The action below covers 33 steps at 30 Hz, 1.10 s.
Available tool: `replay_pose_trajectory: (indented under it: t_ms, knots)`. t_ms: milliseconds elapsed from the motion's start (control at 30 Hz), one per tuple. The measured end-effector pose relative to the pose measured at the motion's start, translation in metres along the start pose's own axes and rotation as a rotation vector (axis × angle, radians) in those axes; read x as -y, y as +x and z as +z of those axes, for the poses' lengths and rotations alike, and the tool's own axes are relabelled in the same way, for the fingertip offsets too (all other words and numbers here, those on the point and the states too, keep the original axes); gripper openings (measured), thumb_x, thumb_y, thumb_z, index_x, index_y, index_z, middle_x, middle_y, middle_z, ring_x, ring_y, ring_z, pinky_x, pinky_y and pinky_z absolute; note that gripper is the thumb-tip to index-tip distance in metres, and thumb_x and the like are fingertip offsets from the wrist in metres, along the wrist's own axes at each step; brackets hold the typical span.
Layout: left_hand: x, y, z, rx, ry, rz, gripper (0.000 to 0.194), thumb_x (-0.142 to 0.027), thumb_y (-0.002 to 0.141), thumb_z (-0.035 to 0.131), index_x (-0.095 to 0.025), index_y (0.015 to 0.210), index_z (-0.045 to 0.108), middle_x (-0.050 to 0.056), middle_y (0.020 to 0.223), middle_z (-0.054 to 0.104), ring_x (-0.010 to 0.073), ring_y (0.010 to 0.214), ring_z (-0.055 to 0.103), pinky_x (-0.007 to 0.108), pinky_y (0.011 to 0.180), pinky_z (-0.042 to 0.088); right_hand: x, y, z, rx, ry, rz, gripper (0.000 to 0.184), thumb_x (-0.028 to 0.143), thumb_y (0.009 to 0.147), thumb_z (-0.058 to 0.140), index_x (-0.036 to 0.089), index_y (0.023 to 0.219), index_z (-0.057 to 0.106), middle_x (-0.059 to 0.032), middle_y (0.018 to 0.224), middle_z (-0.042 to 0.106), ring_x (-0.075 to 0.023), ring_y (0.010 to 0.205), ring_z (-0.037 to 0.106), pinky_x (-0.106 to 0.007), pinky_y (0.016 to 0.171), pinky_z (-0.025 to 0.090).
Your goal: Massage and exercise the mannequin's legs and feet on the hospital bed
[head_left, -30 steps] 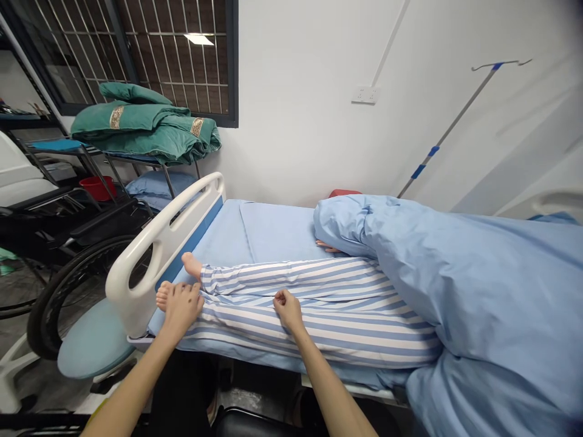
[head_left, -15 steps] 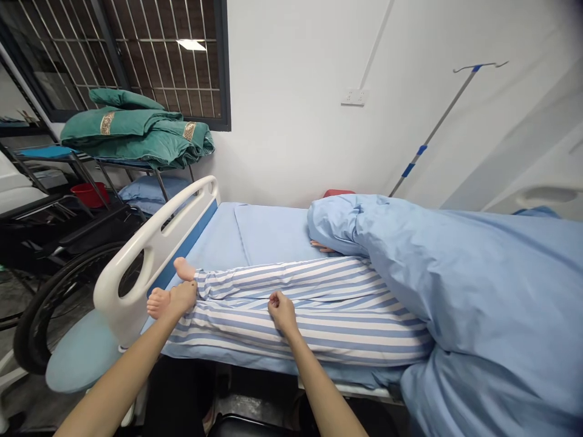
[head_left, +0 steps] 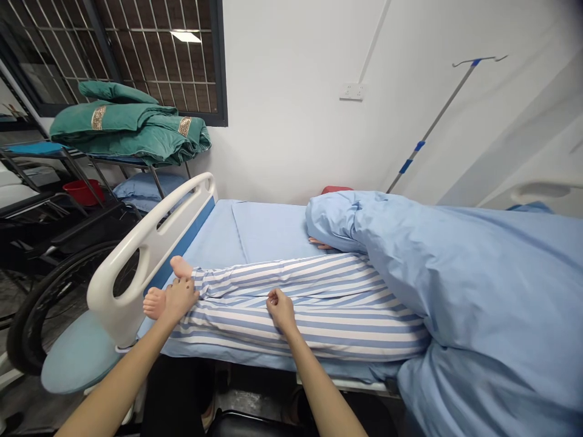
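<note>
Left hand [head_left: 180, 298] is cupping the near bare foot [head_left: 153, 303]; right hand [head_left: 281, 309] is resting curled, any pinch unclear, on the striped trouser leg [head_left: 319, 321], whose long axis is running rightward from the foot.

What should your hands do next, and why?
Maybe open the right hand flat on the striped trouser leg, because it is curled into a fist there, while the left hand lies over the bare foot.

The bed's footboard [head_left: 107, 309] is smooth, glossy white plastic, the striped trousers [head_left: 296, 309] and blue quilt cover [head_left: 464, 285] soft matt cloth, the drip stand [head_left: 432, 125] thin polished metal
</note>
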<state>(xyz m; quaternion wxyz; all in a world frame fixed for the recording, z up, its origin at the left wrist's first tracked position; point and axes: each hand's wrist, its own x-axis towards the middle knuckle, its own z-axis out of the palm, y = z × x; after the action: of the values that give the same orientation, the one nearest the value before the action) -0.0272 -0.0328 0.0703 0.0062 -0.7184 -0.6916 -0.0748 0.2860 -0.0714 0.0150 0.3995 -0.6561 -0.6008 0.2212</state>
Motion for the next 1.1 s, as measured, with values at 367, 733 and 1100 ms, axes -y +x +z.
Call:
replay_pose_trajectory:
  t_ms: [367,733,1100]
  knots:
    - [-0.06,-0.038,0.03,-0.171,-0.342,0.299,0.016,-0.02,0.079,0.043,-0.02,0.079,0.059,0.004,0.086,0.062,0.0186,0.088,0.053,0.03,0.083,0.04,0.001,-0.001,-0.001,-0.023,0.053,0.007,0.012,0.021,0.063,0.048,0.019,0.073,0.056,0.0012,0.061,0.06,-0.0128,0.055,0.054,-0.022,0.056,0.039]
    - [-0.05,-0.041,0.056,-0.078,-0.191,0.208,0.027,-0.024,0.086,0.036,-0.02,0.08,0.062,0.006,0.084,0.065,0.0198,0.086,0.056,0.029,0.074,0.039,0.002,-0.001,-0.002,-0.005,0.207,0.033,0.01,0.029,0.069,0.054,0.019,0.067,0.055,-0.0013,0.06,0.062,-0.0149,0.055,0.058,-0.023,0.053,0.042]
    - [-0.05,-0.032,0.044,-0.06,-0.433,0.219,0.022,-0.025,0.085,0.038,-0.02,0.081,0.059,0.004,0.083,0.064,0.0166,0.084,0.055,0.026,0.076,0.037,0.005,-0.003,-0.005,0.048,0.22,0.069,0.019,0.036,0.076,0.051,0.018,0.071,0.055,-0.0026,0.062,0.063,-0.0158,0.057,0.059,-0.025,0.056,0.042]
